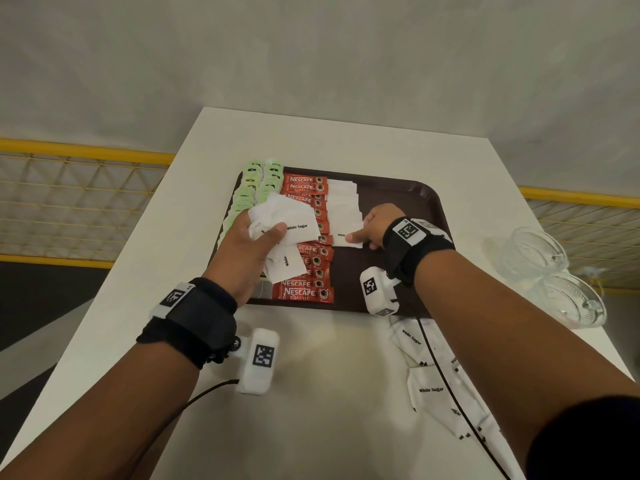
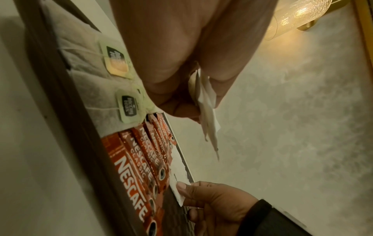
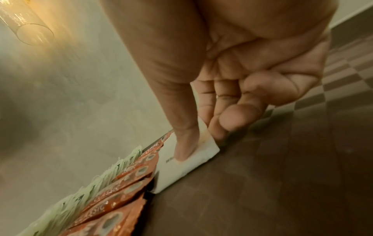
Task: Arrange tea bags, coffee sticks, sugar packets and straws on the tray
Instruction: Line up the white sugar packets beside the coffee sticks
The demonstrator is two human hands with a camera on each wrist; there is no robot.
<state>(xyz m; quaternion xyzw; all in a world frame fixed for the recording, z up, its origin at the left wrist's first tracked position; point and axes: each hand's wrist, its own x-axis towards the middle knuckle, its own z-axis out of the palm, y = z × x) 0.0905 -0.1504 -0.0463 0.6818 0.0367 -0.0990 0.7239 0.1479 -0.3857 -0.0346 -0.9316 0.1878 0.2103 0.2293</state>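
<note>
White sugar packet [image 1: 346, 237] under right grip [image 1: 372, 225].

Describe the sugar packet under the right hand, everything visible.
The sugar packet is a flat white paper sachet with small black print, lying on the brown tray at the near end of the white packet column, beside the red coffee sticks. The right hand pinches it, thumb on top, fingers at its edge.

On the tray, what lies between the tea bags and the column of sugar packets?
A column of red Nescafe coffee sticks lies between the tea bags and the sugar packets, plain in the head view.
</note>
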